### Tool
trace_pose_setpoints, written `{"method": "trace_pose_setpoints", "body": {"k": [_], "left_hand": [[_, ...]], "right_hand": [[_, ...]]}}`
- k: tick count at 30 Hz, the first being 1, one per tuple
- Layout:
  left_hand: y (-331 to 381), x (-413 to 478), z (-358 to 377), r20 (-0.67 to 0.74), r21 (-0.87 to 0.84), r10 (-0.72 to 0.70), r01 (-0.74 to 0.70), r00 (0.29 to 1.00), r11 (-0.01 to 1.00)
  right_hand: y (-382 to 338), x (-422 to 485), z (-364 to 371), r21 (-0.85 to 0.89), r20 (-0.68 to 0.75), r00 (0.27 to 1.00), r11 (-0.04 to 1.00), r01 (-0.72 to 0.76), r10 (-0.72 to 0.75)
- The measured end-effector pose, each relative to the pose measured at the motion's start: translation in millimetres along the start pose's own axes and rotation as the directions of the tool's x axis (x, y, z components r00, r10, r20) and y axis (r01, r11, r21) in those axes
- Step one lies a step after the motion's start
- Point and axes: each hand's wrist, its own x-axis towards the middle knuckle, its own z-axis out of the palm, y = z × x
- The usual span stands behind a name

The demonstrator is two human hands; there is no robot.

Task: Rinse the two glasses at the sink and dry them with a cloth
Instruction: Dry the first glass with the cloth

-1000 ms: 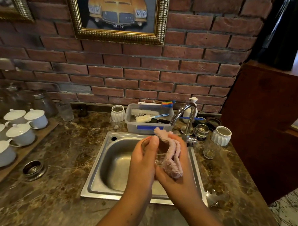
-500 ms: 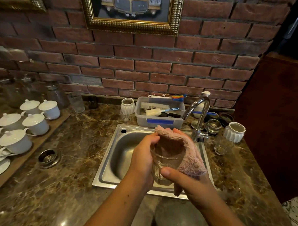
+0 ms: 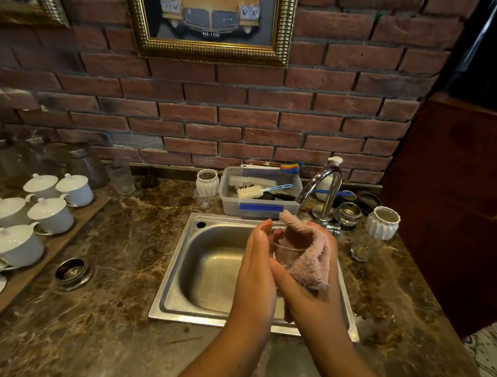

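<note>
Here both hands' fingers clasp the glass (image 3: 284, 253), seemingly upright with mouth upward, pink cloth (image 3: 310, 257) stuffed inside.

1. Brown marble counter (image 3: 110, 322) carries a steel sink (image 3: 172, 305) at centre.
2. At nine o'clock, a wooden board (image 3: 80, 218) with lidded white cups (image 3: 50, 215).
3. At twelve, a plastic tub (image 3: 234, 206).
4. At three, a glass (image 3: 363, 247) and a white ribbed pot (image 3: 382, 223).

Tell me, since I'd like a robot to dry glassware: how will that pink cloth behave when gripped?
The pink cloth is probably floppy: it folds and drapes over the right hand. Its fuzzy pile suggests it grips the glass rather than slipping. It looks light, since a loose corner stands up unsupported.
</note>
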Motion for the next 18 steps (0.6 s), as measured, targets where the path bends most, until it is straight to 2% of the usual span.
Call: {"method": "trace_pose_setpoints", "body": {"k": [3, 7, 10, 13, 16, 18], "left_hand": [[3, 3, -1, -0.005, -0.036, 0.072, -0.072, 0.997, 0.997], [9, 5, -5, -0.013, 0.001, 0.117, -0.117, 0.993, 0.993], [16, 13, -7, -0.008, -0.07, -0.007, 0.006, 1.0, 0.998], [21, 19, -12, 0.059, -0.094, -0.13, 0.135, 0.99, 0.986], [24, 21, -15, 0.103, -0.093, -0.173, 0.182, 0.98, 0.979], [23, 21, -13, 0.11, -0.068, -0.156, 0.164, 0.982, 0.984]], "right_hand": [[2, -3, -3, 0.014, 0.013, 0.996, 0.996, -0.093, 0.093], [-3, -3, -5, 0.031, 0.057, 0.99, 0.991, -0.13, 0.128], [-8, -4, -5, 0.071, 0.113, 0.984, 0.986, -0.15, 0.141], [-4, -7, -7, 0.07, 0.149, 0.97, 0.976, -0.206, 0.194], [0, -5, -12, 0.061, 0.175, 0.963, 0.974, -0.22, 0.207], [0, 1, -10, 0.078, 0.178, 0.96, 0.969, -0.233, 0.216]]}}
